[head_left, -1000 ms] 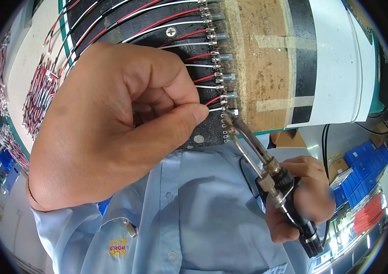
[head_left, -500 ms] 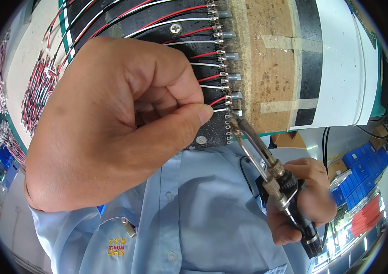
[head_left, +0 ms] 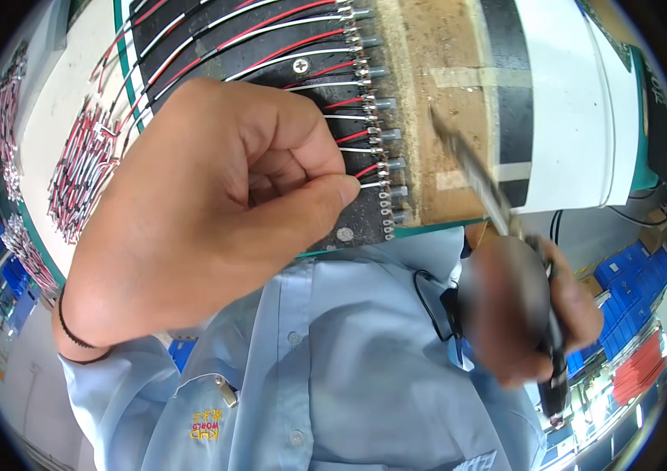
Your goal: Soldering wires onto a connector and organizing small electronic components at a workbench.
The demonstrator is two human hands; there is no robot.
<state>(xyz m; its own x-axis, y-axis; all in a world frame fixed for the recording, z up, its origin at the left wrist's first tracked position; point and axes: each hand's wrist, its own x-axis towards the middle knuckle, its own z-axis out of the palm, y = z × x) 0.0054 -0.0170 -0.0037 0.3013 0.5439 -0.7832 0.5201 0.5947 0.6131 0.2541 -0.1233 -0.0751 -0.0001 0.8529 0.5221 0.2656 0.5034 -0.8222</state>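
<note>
My left hand (head_left: 208, 204) is closed, thumb and fingertip pinched on a thin red-and-white wire pair (head_left: 368, 170). The wire ends meet small metal terminals along the row of little grey components (head_left: 391, 135) at the fixture's edge. Blurred by motion, my right hand (head_left: 518, 314) is wrapped round a soldering iron (head_left: 484, 184) with a black handle. The iron's tip is over the brown board, to the right of the row and apart from the terminals. Several red, white and black wires (head_left: 271, 55) fan out to the left from the row across a black plate.
Beside the row lies the brown board (head_left: 412, 184) with tape strips, then a black band and a white sheet (head_left: 573, 118). A bundle of red, white and black wires (head_left: 82, 173) lies at the left. Blue bins (head_left: 632, 286) stand beyond, at the right.
The soldering iron has left the terminals and swung up and to the right with my right hand. My left hand keeps its pinch on the wires. The whole view has shifted slightly.
</note>
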